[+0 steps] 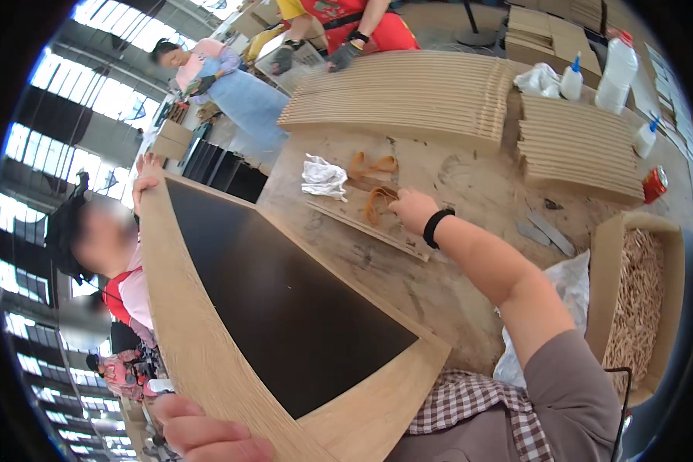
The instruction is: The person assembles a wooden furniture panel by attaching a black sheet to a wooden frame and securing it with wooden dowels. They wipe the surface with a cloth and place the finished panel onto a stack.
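Observation:
A wooden frame with a dark panel point(285, 300) stands tilted at my left, its pale wood border facing up. The curled fingers of my left hand point(212, 433) hold the frame's near edge. My right hand point(416, 212), with a black wristband, reaches over the worktable, its fingers closed at an orange-brown strap loop point(377, 206). What lies between its fingertips is hidden. A second orange-brown strap point(373, 165) and a crumpled white cloth point(323, 178) lie just beyond. Close by is a thin wooden strip point(369, 231). A co-worker's hand point(147, 182) grips the frame's far end.
Long stacked wooden strips point(400, 96) and a shorter stack point(577, 146) line the table's far side. White glue bottles point(571, 80), a clear jug point(617, 73) and a red can point(655, 185) stand nearby. A cardboard box of wooden dowels point(637, 300) is at right. Other people stand beyond.

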The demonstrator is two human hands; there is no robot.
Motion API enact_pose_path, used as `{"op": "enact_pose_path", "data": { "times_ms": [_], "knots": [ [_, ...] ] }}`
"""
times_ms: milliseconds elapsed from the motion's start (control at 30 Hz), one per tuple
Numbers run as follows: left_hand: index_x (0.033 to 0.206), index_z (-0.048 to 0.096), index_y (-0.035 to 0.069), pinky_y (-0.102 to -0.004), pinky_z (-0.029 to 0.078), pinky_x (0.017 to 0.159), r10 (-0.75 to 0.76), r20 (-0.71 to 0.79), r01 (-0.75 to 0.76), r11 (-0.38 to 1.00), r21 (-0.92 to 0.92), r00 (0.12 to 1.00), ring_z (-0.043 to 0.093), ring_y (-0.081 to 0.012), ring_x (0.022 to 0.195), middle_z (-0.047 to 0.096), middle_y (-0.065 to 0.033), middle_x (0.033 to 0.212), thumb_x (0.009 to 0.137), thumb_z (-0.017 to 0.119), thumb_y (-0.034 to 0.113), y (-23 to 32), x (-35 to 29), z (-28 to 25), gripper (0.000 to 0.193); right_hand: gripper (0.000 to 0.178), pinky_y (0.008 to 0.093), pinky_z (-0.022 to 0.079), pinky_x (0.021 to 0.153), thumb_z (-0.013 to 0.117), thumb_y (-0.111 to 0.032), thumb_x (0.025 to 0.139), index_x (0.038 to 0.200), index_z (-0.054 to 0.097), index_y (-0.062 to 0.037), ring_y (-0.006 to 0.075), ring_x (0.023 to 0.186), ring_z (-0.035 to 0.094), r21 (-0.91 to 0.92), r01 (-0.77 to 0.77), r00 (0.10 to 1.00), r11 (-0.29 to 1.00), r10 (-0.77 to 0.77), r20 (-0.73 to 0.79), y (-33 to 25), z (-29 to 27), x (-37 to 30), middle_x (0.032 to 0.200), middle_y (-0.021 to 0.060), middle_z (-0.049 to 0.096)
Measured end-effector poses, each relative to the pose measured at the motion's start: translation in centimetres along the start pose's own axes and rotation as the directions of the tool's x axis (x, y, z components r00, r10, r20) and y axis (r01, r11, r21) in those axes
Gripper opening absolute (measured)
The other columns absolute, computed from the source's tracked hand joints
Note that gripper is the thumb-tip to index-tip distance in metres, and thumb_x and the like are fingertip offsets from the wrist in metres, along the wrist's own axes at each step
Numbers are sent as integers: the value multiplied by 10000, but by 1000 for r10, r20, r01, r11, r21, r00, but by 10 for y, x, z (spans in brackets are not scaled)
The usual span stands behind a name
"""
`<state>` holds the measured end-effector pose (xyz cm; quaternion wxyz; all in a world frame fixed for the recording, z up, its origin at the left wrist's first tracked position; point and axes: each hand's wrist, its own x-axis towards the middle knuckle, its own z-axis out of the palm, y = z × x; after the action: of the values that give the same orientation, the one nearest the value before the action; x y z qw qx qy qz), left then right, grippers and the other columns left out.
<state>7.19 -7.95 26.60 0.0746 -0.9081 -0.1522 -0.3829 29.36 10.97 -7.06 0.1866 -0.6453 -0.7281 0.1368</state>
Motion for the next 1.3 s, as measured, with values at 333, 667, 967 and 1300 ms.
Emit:
{"op": "enact_pose_path", "data": {
  "times_ms": [333, 667, 967, 1300],
  "knots": [
    [706, 495, 146, -422, 336, 685, -21, -1, 21, 993, -112, 1000, 465, -190, 633, 507, -24, 658, 946, 266, 522, 0, 10, -5, 501, 140, 401, 499, 794, 600, -111, 785, 884, 682, -54, 301, 987, 582, 150, 45, 951, 988, 3, -309, 5, -12, -3, 1014, 135, 601],
    [676, 536, 80, -376, 330, 612, 130, -285, -164, 982, -99, 950, 435, -218, 550, 462, -34, 619, 917, 294, 567, -19, 13, 29, 595, 100, 273, 437, 576, 653, -61, 802, 867, 620, 7, 112, 618, 512, 665, 116, 974, 737, 45, -220, -61, -244, -161, 704, 53, 589],
    [717, 530, 81, -359, 318, 638, 173, -201, -202, 970, -136, 964, 438, -230, 556, 486, -36, 627, 878, 151, 719, -21, 16, 22, 759, 241, 283, 447, 493, 751, -111, 780, 978, 645, -26, 221, 592, 593, 607, 577, 688, 546, -726, -1, -118, -317, -257, 788, 59, 639],
    [899, 477, 74, -353, 346, 730, 173, -196, -237, 897, -373, 965, 507, -216, 621, 635, -58, 797, 863, 146, 735, -35, 9, 19, 740, 235, 284, 431, 470, 737, -206, 799, 971, 694, -53, 233, 522, 587, 262, 740, 673, 620, -684, -281, -219, -329, -227, 694, 51, 623]
  ]
}}
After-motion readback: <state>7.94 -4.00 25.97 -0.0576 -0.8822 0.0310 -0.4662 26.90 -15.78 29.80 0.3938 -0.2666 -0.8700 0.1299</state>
